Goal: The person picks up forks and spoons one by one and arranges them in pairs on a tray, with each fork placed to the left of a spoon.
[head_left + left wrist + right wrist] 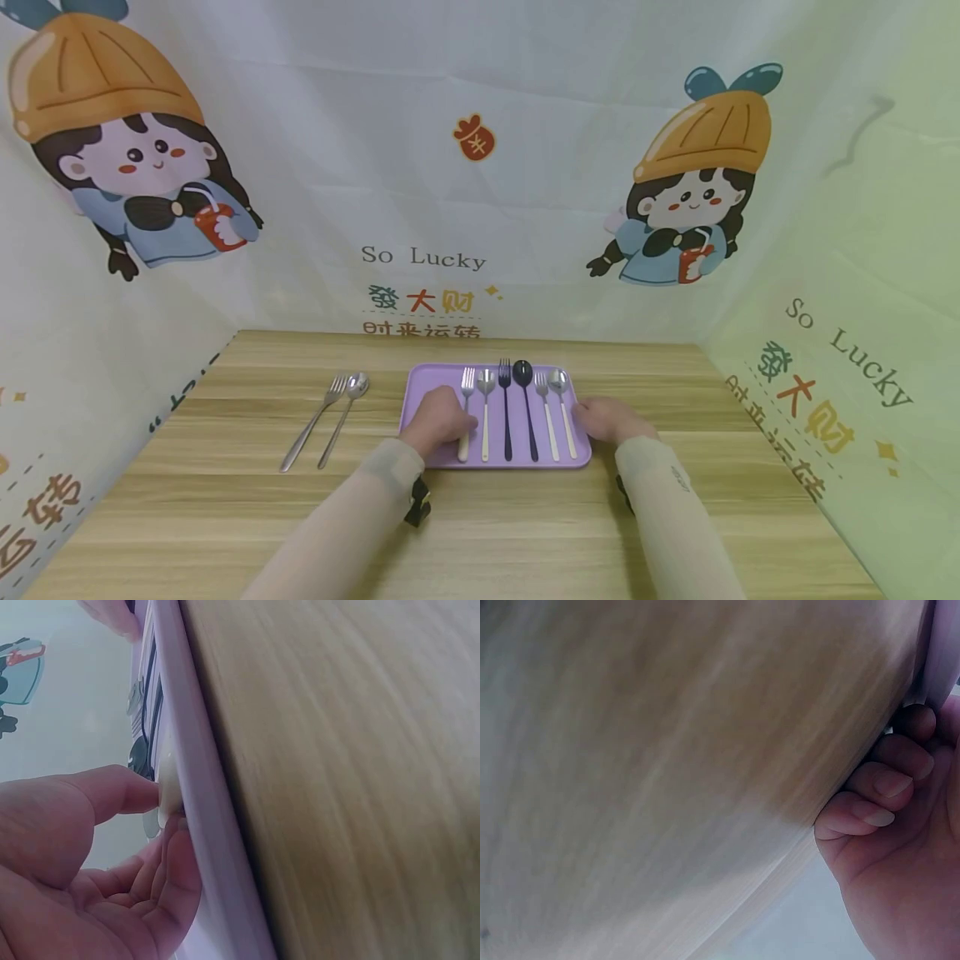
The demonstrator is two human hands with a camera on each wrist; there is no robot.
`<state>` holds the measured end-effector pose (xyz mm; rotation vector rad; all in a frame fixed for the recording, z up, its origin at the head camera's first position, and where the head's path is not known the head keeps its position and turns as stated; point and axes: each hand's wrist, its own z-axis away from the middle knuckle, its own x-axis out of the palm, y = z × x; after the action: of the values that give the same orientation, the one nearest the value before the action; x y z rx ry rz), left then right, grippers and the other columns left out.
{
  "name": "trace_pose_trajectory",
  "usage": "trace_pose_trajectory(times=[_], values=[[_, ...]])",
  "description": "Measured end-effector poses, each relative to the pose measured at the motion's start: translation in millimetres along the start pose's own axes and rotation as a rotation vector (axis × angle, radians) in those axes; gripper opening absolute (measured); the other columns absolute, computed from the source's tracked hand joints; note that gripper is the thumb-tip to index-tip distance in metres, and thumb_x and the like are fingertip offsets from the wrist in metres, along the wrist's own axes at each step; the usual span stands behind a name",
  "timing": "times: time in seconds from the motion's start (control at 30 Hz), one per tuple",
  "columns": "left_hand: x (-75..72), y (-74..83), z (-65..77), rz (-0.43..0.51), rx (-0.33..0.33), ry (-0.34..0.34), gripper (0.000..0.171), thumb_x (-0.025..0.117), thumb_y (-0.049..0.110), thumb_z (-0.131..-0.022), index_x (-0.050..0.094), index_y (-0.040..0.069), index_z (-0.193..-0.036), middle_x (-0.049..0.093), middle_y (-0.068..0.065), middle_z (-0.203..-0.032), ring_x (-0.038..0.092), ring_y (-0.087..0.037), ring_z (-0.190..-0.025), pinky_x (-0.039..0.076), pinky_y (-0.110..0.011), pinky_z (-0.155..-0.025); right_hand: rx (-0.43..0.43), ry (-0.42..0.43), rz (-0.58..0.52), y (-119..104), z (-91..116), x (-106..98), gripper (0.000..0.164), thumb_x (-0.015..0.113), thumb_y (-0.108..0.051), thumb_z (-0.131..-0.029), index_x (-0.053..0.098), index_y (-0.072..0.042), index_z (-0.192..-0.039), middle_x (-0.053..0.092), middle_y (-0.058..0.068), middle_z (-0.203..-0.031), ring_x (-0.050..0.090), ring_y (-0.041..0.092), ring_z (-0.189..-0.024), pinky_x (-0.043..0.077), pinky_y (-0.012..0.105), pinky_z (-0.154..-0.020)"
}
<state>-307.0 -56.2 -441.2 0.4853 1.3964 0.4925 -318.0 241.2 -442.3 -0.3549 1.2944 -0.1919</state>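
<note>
On the table lies a purple tray [442, 375] with forks and spoons set side by side. My left hand [438, 421] reaches over its left part and pinches the cream handle of the leftmost fork [467, 383]; the left wrist view shows thumb and fingers at that handle [171, 787]. Beside it are a cream-handled spoon [486, 408], a black fork [506, 408], a black spoon [527, 408], a white-handled fork [547, 412] and a white-handled spoon [564, 412]. My right hand [611, 418] grips the tray's right rim, fingers curled at its edge [939, 667].
Left of the tray, a plain metal fork [311, 425] and metal spoon [341, 425] lie on the wooden table [510, 533]. Printed cloth [555, 208] hangs behind the table and along both sides.
</note>
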Motion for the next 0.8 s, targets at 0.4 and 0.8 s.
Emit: trace_pose_trajectory(times=[0.4,0.8], values=[[1.9,-5.9,-6.8,0.02,0.029,-0.006,0.028,0.08,0.018,-0.09,0.058,0.007,-0.076,0.064,-0.009,-0.079,0.058,-0.019,-0.067,0.05,-0.03,-0.063,0.001,0.002,-0.013,-1.2,1.7,0.7,0.062,0.032,-0.041,-0.115,0.058,-0.001,-0.154,0.058,0.026,-0.159,0.052,0.05,-0.15,0.038,0.063,-0.126],[8.8,-70.9,-71.6,0.077,0.121,-0.003,0.026,0.08,0.03,-0.092,0.065,0.009,-0.09,0.069,-0.006,-0.078,0.067,-0.021,-0.07,0.055,-0.034,-0.063,-0.005,0.003,-0.022,-1.0,2.7,0.6,0.062,0.033,-0.041,-0.115,0.058,0.0,-0.154,0.057,0.027,-0.159,0.051,0.05,-0.151,0.038,0.063,-0.126]])
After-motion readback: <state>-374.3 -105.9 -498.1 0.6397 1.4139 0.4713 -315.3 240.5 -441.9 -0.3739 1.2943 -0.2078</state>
